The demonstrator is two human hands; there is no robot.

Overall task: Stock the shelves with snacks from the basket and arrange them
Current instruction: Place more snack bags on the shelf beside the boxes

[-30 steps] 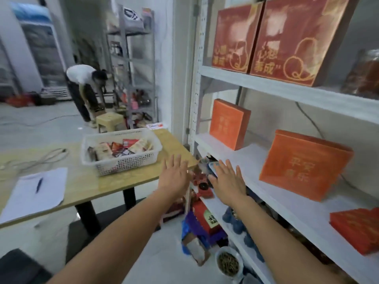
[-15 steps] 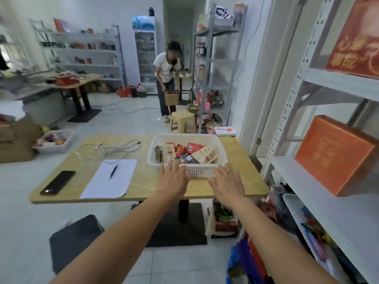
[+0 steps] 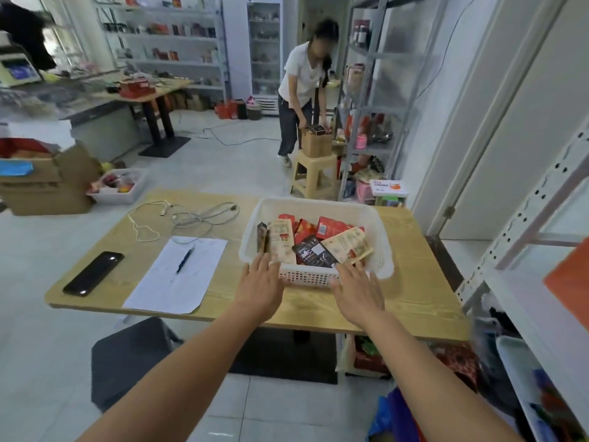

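Observation:
A white plastic basket stands on the right half of a wooden table. Inside it lie several snack packets: red ones, a dark one and beige ones. My left hand reaches out flat, fingers straight, at the basket's near left corner. At the near right corner my right hand is stretched out the same way. Neither hand holds anything. The white shelf unit runs along the right edge, with an orange box on it.
On the table's left lie a black phone, a paper sheet with a pen, and cables. A person bends over a box on a yellow stool behind. Cardboard boxes sit left; bags under the shelf.
My view has swung left from the shelf to the table. Both hands have moved forward from below the shelf to the basket's near rim. The person behind has straightened up.

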